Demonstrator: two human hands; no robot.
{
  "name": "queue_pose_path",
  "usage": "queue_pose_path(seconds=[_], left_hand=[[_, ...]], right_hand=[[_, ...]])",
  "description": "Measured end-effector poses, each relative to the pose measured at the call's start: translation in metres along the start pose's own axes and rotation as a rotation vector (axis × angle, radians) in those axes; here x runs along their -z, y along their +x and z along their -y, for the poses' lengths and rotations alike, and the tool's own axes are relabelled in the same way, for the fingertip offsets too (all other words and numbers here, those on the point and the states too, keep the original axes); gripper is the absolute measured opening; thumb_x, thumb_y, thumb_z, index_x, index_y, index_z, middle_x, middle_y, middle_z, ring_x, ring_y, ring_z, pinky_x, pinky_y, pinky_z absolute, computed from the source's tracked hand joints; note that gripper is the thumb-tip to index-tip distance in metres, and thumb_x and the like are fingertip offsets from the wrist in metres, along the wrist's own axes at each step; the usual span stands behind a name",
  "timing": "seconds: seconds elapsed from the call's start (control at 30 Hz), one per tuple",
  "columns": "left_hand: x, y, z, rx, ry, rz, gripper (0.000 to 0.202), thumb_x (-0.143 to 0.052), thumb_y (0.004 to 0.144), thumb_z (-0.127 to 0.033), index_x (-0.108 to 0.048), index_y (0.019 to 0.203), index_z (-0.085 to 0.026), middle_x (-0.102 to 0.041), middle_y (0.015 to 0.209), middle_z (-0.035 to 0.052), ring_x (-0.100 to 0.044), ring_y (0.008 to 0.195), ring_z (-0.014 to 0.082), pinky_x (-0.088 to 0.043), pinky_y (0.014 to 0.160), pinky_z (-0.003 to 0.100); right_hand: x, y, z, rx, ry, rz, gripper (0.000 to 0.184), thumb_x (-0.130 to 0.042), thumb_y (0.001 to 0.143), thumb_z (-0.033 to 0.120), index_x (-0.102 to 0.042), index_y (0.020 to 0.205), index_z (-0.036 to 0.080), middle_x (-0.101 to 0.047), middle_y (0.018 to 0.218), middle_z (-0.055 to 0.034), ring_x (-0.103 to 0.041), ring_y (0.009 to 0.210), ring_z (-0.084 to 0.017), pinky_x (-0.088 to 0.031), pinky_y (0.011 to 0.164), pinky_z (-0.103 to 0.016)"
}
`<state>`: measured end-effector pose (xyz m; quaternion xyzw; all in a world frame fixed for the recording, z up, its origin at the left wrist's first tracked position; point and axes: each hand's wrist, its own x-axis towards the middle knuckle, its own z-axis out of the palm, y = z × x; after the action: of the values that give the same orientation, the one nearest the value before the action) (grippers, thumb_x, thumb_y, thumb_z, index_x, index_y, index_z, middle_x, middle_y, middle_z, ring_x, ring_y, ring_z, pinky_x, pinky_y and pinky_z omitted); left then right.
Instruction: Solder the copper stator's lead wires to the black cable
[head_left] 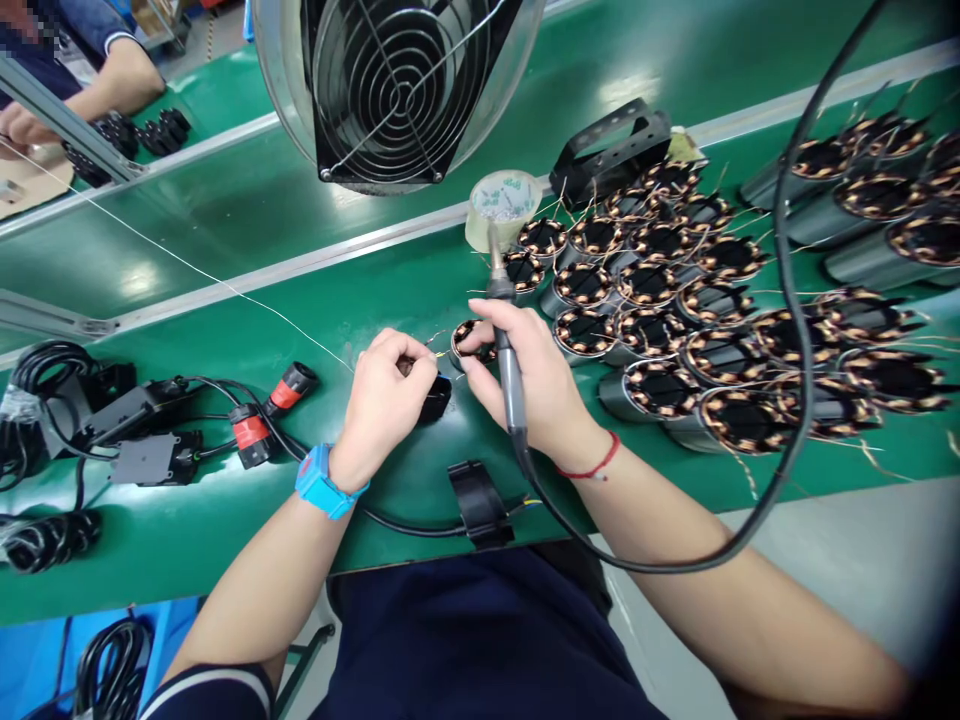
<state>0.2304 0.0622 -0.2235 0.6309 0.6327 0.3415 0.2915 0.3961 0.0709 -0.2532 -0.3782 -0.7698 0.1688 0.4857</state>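
My right hand (525, 370) holds a soldering iron (512, 385), its metal tip pointing away from me. The thumb and a fingertip of that hand are at a small copper-wound stator (472, 342) on the bench. My left hand (386, 385) is closed in a pinch just left of the stator. A thin, pale solder wire (247, 297) runs from the upper left into it; the fingers hide its end. Beneath the left fingers is a black part (435, 400), mostly covered. Near the front edge lies a black ring-shaped housing (480, 503) with a cable and coloured wire ends.
Several wound stators (656, 285) crowd the right side, wires sticking out. A round tub (504, 205) and black bracket (611, 150) stand behind. A fan (401, 95) overhangs the bench. Cables with red-banded connectors (251, 432) lie left. Another person's arm (120, 85) shows top left.
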Motion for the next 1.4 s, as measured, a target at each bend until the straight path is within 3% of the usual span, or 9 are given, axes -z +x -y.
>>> queue_pose_path(seconds=[0.23,0.5,0.67,0.8,0.97,1.17,1.4], left_hand=[[0.001,0.000,0.000,-0.019,-0.007,0.008,0.014,-0.057,0.080,-0.013,-0.061,0.068,-0.017,-0.059,0.073,-0.0012,-0.055,0.071,0.0117,-0.041,0.066,0.024],[0.015,-0.005,0.004,-0.222,0.043,0.019,0.009,-0.063,0.085,-0.019,-0.071,0.083,-0.022,-0.064,0.091,0.0021,-0.057,0.094,0.0177,-0.041,0.087,0.033],[0.019,-0.005,0.003,-0.296,0.099,0.149,0.005,-0.064,0.085,-0.019,-0.066,0.082,-0.022,-0.065,0.079,-0.0021,-0.056,0.083,0.0159,-0.037,0.084,0.033],[0.017,-0.003,0.002,-0.307,0.123,0.178,0.009,-0.062,0.086,-0.020,-0.062,0.077,-0.021,-0.064,0.078,-0.0017,-0.056,0.083,0.0162,-0.037,0.082,0.031],[0.017,-0.003,0.004,-0.341,0.211,0.170,0.005,-0.064,0.087,-0.026,-0.068,0.084,-0.024,-0.062,0.089,0.0008,-0.052,0.092,0.0183,-0.034,0.084,0.034],[0.011,-0.010,0.002,-0.222,0.163,0.163,0.012,-0.059,0.089,-0.024,-0.071,0.085,-0.025,-0.058,0.085,0.0017,-0.049,0.092,0.0194,-0.034,0.087,0.036],[0.003,-0.014,0.003,-0.134,0.104,0.093,0.013,-0.057,0.085,-0.016,-0.067,0.078,-0.020,-0.053,0.095,0.0036,-0.048,0.099,0.0190,-0.036,0.092,0.036]], right_hand=[[-0.004,-0.003,0.008,0.137,0.022,0.054,0.048,-0.054,0.086,0.014,-0.042,0.131,0.023,-0.062,0.091,-0.0018,-0.054,0.087,-0.024,-0.041,0.083,-0.040],[-0.011,-0.006,0.003,-0.092,0.211,0.015,0.043,-0.056,0.090,0.018,-0.042,0.131,0.023,-0.062,0.087,0.0005,-0.060,0.087,-0.020,-0.044,0.088,-0.040],[-0.012,-0.006,0.001,-0.140,0.389,-0.022,0.047,-0.060,0.088,0.018,-0.042,0.132,0.023,-0.061,0.086,0.0018,-0.060,0.081,-0.016,-0.048,0.086,-0.036],[-0.013,-0.006,0.001,-0.154,0.431,-0.007,0.048,-0.062,0.089,0.019,-0.041,0.132,0.022,-0.061,0.086,0.0018,-0.061,0.081,-0.016,-0.050,0.084,-0.035],[-0.013,-0.006,0.002,-0.149,0.412,-0.040,0.042,-0.061,0.090,0.022,-0.044,0.128,0.021,-0.060,0.084,0.0009,-0.060,0.077,-0.016,-0.052,0.079,-0.035],[-0.011,-0.005,0.003,-0.129,0.382,-0.042,0.038,-0.059,0.091,0.022,-0.044,0.126,0.023,-0.058,0.084,0.0019,-0.060,0.077,-0.015,-0.051,0.080,-0.033],[0.004,-0.005,-0.006,-0.034,0.193,0.139,0.046,-0.055,0.090,0.018,-0.042,0.133,0.025,-0.062,0.095,-0.0014,-0.059,0.095,-0.021,-0.041,0.092,-0.042]])
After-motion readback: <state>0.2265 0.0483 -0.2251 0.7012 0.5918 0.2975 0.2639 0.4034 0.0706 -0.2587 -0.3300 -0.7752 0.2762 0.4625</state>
